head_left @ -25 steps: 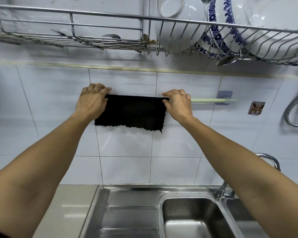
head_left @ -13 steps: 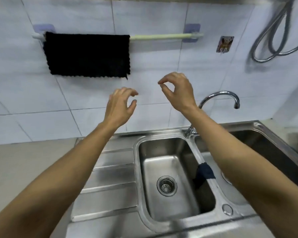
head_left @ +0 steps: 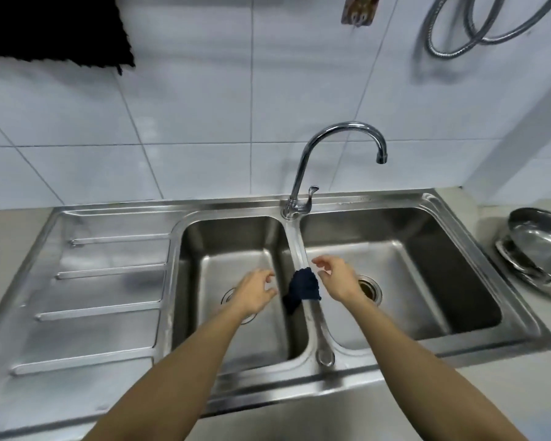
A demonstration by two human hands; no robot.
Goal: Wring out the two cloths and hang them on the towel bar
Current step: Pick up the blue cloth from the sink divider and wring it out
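A black cloth [head_left: 54, 30] hangs flat against the tiled wall at the top left; the towel bar itself is out of frame. A small dark blue cloth [head_left: 303, 287] lies draped over the divider between the two basins of the steel sink [head_left: 458, 343]. My left hand [head_left: 257, 289] hovers over the left basin just left of the blue cloth, fingers apart and empty. My right hand [head_left: 336, 276] hovers just right of the cloth over the right basin, fingers apart, close to the cloth but not holding it.
A curved tap [head_left: 334, 160] rises behind the divider. The ribbed drainboard [head_left: 93, 281] lies to the left. Stacked steel bowls [head_left: 541, 249] sit on the counter at right. A metal hose [head_left: 477, 23] and a wall hook [head_left: 358, 7] hang above.
My hands let go of the black cloth on the bar and dropped to the sink. They now flank the blue cloth on the divider. The view tilted down.
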